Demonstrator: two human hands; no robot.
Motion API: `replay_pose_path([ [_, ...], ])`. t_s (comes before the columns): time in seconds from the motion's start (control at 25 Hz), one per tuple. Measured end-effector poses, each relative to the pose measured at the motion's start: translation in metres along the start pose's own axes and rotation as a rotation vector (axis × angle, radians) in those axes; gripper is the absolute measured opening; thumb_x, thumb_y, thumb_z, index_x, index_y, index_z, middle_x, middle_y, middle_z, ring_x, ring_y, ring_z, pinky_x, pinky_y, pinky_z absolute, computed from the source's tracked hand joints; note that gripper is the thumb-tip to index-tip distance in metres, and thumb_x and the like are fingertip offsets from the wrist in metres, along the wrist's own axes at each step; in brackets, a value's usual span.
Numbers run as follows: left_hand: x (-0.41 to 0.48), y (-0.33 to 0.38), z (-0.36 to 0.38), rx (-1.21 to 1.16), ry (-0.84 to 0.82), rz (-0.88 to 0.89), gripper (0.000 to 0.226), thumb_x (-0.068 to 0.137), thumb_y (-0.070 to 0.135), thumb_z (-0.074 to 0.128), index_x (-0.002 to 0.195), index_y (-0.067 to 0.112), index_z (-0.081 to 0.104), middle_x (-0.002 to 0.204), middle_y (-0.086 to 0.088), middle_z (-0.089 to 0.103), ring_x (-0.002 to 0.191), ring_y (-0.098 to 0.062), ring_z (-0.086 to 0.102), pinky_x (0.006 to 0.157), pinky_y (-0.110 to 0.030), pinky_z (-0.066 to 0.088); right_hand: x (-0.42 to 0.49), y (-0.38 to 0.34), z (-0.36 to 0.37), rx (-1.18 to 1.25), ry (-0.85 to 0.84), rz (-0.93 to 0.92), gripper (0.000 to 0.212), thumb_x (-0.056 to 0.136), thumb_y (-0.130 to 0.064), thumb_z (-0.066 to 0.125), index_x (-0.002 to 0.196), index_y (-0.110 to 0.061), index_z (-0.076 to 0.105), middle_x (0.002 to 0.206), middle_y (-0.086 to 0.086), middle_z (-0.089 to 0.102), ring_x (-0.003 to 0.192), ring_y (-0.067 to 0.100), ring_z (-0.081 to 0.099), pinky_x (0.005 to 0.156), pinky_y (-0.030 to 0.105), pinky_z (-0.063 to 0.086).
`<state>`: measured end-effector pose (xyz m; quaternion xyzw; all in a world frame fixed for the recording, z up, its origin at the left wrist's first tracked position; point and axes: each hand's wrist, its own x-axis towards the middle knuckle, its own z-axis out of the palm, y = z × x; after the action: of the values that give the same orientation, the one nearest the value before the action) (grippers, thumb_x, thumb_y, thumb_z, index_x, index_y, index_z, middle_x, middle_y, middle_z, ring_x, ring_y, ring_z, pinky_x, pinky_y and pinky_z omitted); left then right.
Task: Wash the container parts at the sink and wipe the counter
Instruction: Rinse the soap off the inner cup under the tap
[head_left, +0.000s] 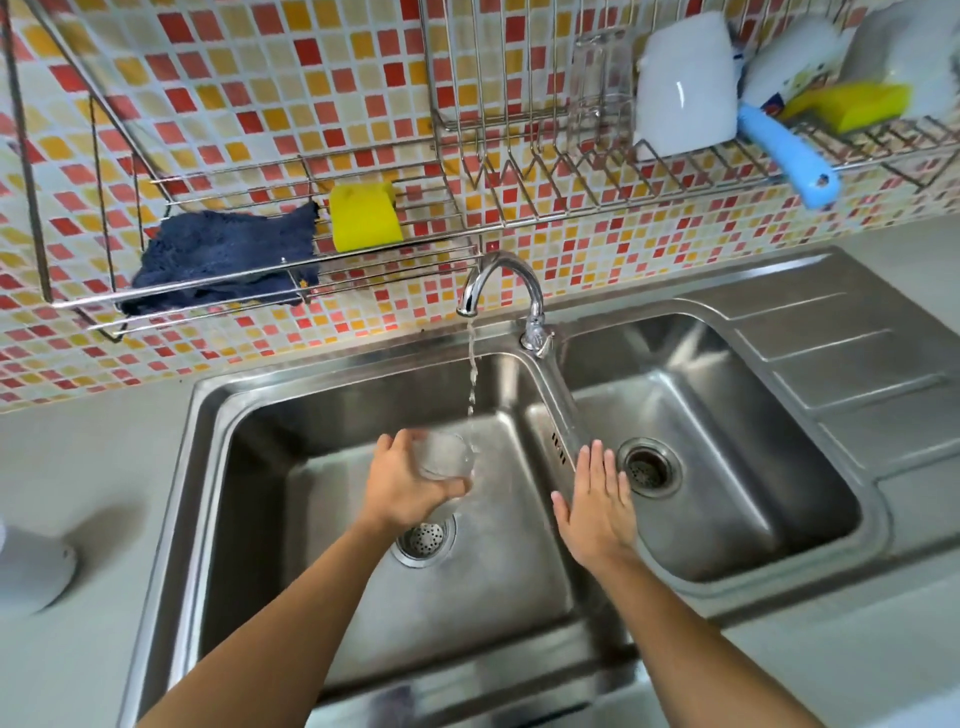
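My left hand (402, 483) grips a small clear container (442, 457) over the left basin of the steel double sink (208, 405). Water runs from the chrome faucet (506, 283) in a thin stream onto the container's right edge. My right hand (597, 506) hovers flat with straight fingers over the divider between the two basins and holds nothing. A dark blue cloth (223, 257) and a yellow sponge (363, 215) lie on the wire wall shelf above the sink.
A wire dish rack (571, 161) at upper right holds a white cup (685, 96), a clear glass (600, 83), a blue-handled brush (784, 150) and another yellow sponge (852, 104). A white object (31, 571) sits on the grey counter at left. Drain strainers sit in both basins.
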<state>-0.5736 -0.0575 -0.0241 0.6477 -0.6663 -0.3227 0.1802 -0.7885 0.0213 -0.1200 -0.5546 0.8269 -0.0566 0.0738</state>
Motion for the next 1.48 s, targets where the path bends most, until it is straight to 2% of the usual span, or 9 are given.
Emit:
replay_pose_path([
  [0.12, -0.003, -0.008, 0.002, 0.256, -0.117, 0.075, 0.089, 0.055, 0.040, 0.084, 0.132, 0.017, 0.044, 0.117, -0.002, 0.040, 0.109, -0.024, 0.052, 0.091, -0.033, 0.046, 0.003, 0.002, -0.003, -0.009, -0.036, -0.060, 0.063, 0.089, -0.017, 0.054, 0.141, 0.002, 0.025, 0.151, 0.018, 0.022, 0.140, 0.033, 0.022, 0.110, 0.040, 0.011],
  [0.28, -0.005, -0.017, 0.006, 0.719, -0.171, 0.208, 0.085, 0.063, 0.041, 0.076, 0.135, 0.022, 0.037, 0.124, -0.004, 0.034, 0.118, -0.025, 0.037, 0.094, -0.044, 0.038, 0.002, 0.003, 0.002, -0.109, -0.057, -0.034, 0.072, 0.062, -0.001, 0.076, 0.129, 0.005, 0.048, 0.137, 0.021, 0.047, 0.126, 0.036, 0.045, 0.101, 0.046, 0.031],
  [0.52, -0.005, -0.008, -0.010, 1.121, -0.120, 0.491, 0.072, 0.074, 0.027, 0.068, 0.135, 0.014, 0.034, 0.129, -0.010, 0.035, 0.117, -0.030, 0.037, 0.097, -0.050, 0.029, 0.002, 0.004, 0.006, -0.160, -0.015, -0.035, 0.071, 0.071, 0.001, 0.066, 0.135, 0.006, 0.037, 0.143, 0.024, 0.037, 0.133, 0.037, 0.036, 0.107, 0.043, 0.027],
  [0.68, -0.002, -0.009, -0.018, 1.263, -0.005, 0.757, 0.067, 0.055, 0.016, 0.076, 0.118, 0.006, 0.055, 0.107, -0.011, 0.053, 0.092, -0.029, 0.051, 0.082, -0.052, 0.044, 0.000, 0.003, 0.005, -0.146, -0.042, -0.077, 0.067, 0.090, -0.003, 0.037, 0.144, 0.001, -0.003, 0.154, 0.018, -0.006, 0.143, 0.032, -0.003, 0.113, 0.038, -0.002],
  [0.8, 0.000, -0.010, -0.016, 1.309, 0.093, 0.950, 0.060, 0.049, 0.012, 0.077, 0.107, 0.005, 0.065, 0.095, -0.010, 0.058, 0.080, -0.028, 0.053, 0.075, -0.052, 0.049, 0.001, 0.005, 0.006, -0.186, -0.026, -0.101, 0.067, 0.092, -0.002, 0.031, 0.138, 0.001, -0.017, 0.153, 0.017, -0.013, 0.142, 0.031, -0.009, 0.111, 0.038, -0.007],
  [1.0, -0.006, -0.013, -0.012, 1.414, 0.097, 1.117, 0.055, 0.062, 0.018, 0.073, 0.115, 0.012, 0.065, 0.104, -0.004, 0.060, 0.093, -0.024, 0.059, 0.082, -0.051, 0.049, 0.000, 0.006, 0.009, -0.126, 0.014, -0.096, 0.067, 0.087, 0.000, 0.039, 0.143, 0.003, 0.002, 0.154, 0.020, 0.002, 0.143, 0.033, 0.003, 0.113, 0.039, 0.002],
  [1.12, -0.010, -0.015, -0.016, 1.271, 0.151, 0.948, 0.061, 0.051, 0.017, 0.075, 0.111, 0.012, 0.065, 0.100, -0.007, 0.054, 0.087, -0.026, 0.055, 0.077, -0.051, 0.049, 0.003, 0.003, 0.005, -0.095, -0.028, -0.049, 0.072, 0.076, 0.004, 0.061, 0.139, 0.009, 0.026, 0.147, 0.026, 0.026, 0.136, 0.039, 0.028, 0.109, 0.045, 0.026],
  [1.32, -0.018, -0.033, -0.033, 0.246, -0.037, 0.159, 0.080, 0.053, 0.033, 0.083, 0.120, 0.016, 0.043, 0.112, -0.004, 0.040, 0.101, -0.026, 0.050, 0.089, -0.036, 0.045, -0.006, -0.025, -0.011, 0.061, -0.055, -0.195, 0.059, 0.096, -0.021, 0.025, 0.146, -0.001, 0.001, 0.155, 0.013, -0.004, 0.144, 0.026, -0.001, 0.114, 0.035, -0.001],
  [1.48, -0.032, -0.045, -0.058, -0.174, 0.049, 0.009, 0.081, 0.050, 0.036, 0.082, 0.119, 0.014, 0.044, 0.115, -0.003, 0.050, 0.100, -0.018, 0.054, 0.080, -0.023, 0.040, -0.021, -0.094, -0.018, 0.250, -0.028, -0.243, 0.060, 0.094, -0.027, 0.022, 0.145, 0.002, 0.008, 0.155, 0.016, 0.008, 0.144, 0.026, 0.008, 0.115, 0.032, 0.004],
])
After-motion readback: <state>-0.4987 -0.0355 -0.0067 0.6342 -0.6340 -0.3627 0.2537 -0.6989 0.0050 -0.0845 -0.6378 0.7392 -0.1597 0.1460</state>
